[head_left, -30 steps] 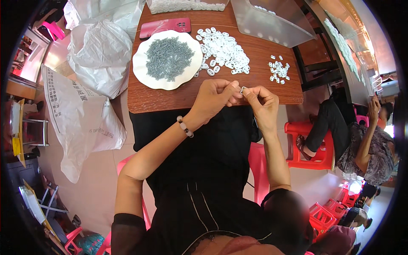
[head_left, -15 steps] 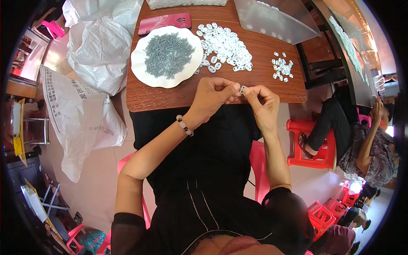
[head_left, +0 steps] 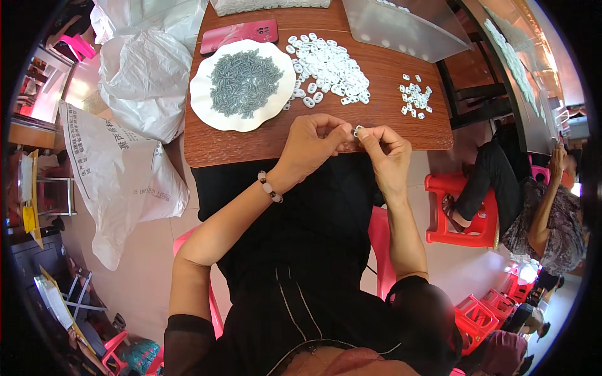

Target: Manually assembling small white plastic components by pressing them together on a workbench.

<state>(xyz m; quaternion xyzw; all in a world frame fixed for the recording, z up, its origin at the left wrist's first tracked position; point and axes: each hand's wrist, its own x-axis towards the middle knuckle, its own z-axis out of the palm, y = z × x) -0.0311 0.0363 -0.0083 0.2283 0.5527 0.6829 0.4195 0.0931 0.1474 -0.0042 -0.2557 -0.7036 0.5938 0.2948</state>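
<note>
Both my hands meet just over the near edge of the brown table (head_left: 251, 147). My right hand (head_left: 391, 156) pinches a small white oval plastic piece (head_left: 357, 131) between thumb and forefinger. The thumb and fingers of my left hand (head_left: 311, 147) are pressed together at its left side; a tiny dark bit shows there, too small to name. Beyond my left hand stands a white scalloped plate (head_left: 199, 94) heaped with small grey pin-like pieces (head_left: 244, 81). A pile of white oval two-holed pieces (head_left: 335, 69) lies beside the plate. Several similar pieces (head_left: 415, 97) lie scattered at the right.
A red phone (head_left: 238, 36) lies behind the plate. A translucent plastic bin (head_left: 401, 28) stands at the back right, and a white container (head_left: 269, 5) at the back. White sacks (head_left: 144, 81) stand left of the table. Another person sits at the right near a red stool (head_left: 464, 219).
My hands keep nearly the same pinch on the white piece. The view has shifted slightly, and a little dark bit now shows between my fingertips.
</note>
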